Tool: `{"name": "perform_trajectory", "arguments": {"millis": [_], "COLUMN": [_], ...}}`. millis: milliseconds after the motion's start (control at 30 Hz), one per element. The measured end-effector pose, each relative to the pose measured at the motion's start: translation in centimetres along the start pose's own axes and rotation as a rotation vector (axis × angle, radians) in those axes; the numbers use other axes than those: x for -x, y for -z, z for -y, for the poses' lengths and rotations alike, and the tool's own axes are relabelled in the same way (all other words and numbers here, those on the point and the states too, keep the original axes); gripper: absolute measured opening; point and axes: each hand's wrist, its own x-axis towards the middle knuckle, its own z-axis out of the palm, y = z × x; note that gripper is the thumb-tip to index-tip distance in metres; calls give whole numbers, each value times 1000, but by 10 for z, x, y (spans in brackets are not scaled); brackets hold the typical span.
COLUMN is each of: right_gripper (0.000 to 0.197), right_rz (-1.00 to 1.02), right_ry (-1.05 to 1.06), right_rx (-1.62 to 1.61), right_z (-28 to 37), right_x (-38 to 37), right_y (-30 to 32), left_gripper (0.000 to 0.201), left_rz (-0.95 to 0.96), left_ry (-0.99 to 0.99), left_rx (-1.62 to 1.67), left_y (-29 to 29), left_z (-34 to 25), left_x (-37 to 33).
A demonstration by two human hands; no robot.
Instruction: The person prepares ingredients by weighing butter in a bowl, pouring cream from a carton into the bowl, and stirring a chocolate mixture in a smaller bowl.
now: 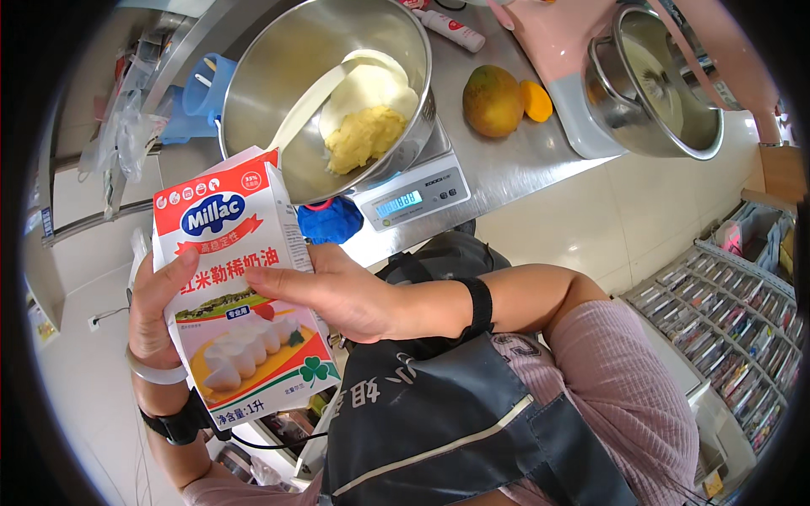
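A white and red cream carton (245,312) is tilted toward the far side, gripped between both hands. My left hand (160,308) wraps its left side, thumb on the front panel. My right hand (337,295) clasps the right side, thumb across the front. From the carton's top corner a thick stream of white cream (308,101) runs into a large metal bowl (261,63). Inside, white cream pools beside a lumpy pale yellow mass (364,139), whose kind I cannot make out. The bowl rests on a digital kitchen scale (422,198) with a lit display.
A whole mango (492,101) and a cut orange-yellow piece (537,101) lie on the steel table (506,173). To the right stands a pink stand mixer (557,34) with a metal mixing bowl (704,143). Blue cloth (331,223) sits under the bowl's near edge; a blue container (207,93) is left.
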Motion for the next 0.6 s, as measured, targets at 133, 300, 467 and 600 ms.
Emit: {"name": "perform_trajectory", "arguments": {"millis": [133,300,467,600], "right_gripper": [39,36,35,35], "right_rz": [-36,-17,-44,-28], "right_ry": [-10,-60,-50,-84], "right_rx": [46,75,124,261], "right_z": [3,10,4,8], "right_x": [2,6,5,7], "right_y": [0,0,3,1], "left_gripper": [51,51,51,50], "left_rz": [-18,-32,-46,-43], "left_ry": [43,38,54,29], "left_rx": [-46,-58,-92,-85], "left_y": [9,10,12,5], "left_z": [1,3,4,6], "left_x": [1,-1,1,3]}}
